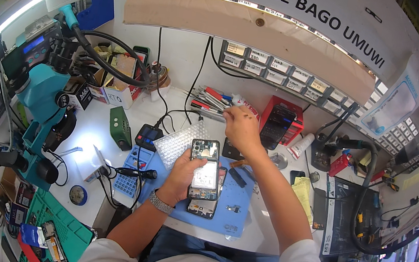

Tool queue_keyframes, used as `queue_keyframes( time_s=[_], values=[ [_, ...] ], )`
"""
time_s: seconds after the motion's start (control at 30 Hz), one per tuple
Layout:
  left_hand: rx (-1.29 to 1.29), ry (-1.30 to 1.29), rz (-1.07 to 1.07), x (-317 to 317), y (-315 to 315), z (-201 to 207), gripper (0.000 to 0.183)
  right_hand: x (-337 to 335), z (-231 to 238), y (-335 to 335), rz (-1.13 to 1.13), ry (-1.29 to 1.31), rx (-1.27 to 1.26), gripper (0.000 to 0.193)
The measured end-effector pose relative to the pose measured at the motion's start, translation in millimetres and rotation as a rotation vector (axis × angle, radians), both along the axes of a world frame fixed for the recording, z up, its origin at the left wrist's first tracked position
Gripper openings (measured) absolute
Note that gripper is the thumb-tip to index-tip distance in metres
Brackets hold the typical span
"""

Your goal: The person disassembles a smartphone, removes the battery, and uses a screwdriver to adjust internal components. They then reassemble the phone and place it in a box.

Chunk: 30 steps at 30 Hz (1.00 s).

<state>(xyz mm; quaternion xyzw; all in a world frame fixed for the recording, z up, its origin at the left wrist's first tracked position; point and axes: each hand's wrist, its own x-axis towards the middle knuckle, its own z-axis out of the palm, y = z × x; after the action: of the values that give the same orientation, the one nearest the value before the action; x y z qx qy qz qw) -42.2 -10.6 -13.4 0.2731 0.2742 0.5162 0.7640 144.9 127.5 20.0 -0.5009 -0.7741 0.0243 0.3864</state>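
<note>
My left hand [182, 175] is closed around an opened smartphone [205, 176], the thumb lying across its exposed inside. A circuit board shows at its top end and a pale battery in its middle. Just beneath it, another phone part [203, 209] lies on the blue work mat [234, 223]. My right hand [242, 128] reaches to the back of the bench, over a bunch of slim hand tools [209, 99] with red and grey handles. Its fingertips are pinched together at these tools; what they hold is too small to make out.
Bubble wrap [181, 140] lies beside the mat. A teal microscope [43, 91] stands at left, above a green mat [65, 223]. A phone [277, 125] leans on a red box [292, 129] at back right. A thick black hose [362, 206] curves down at right.
</note>
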Motion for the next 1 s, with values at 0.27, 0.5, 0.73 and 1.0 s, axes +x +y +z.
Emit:
queue_keyframes(
  time_s=[0.27,0.5,0.73,1.0],
  values=[
    [-0.050,-0.033,0.012,-1,1,1,0.038,-54,-34,107,-0.038,-0.238,-0.179,0.018],
    [-0.037,-0.080,-0.012,-1,-2,3,0.034,-59,-37,115,-0.097,-0.401,-0.135,0.043],
    [-0.033,-0.049,0.006,-1,1,-1,0.036,-50,-7,70,0.140,-0.023,0.319,0.039],
    [-0.027,-0.032,0.094,3,4,-11,0.036,-132,48,-18,0.745,0.080,0.182,0.027]
  ],
)
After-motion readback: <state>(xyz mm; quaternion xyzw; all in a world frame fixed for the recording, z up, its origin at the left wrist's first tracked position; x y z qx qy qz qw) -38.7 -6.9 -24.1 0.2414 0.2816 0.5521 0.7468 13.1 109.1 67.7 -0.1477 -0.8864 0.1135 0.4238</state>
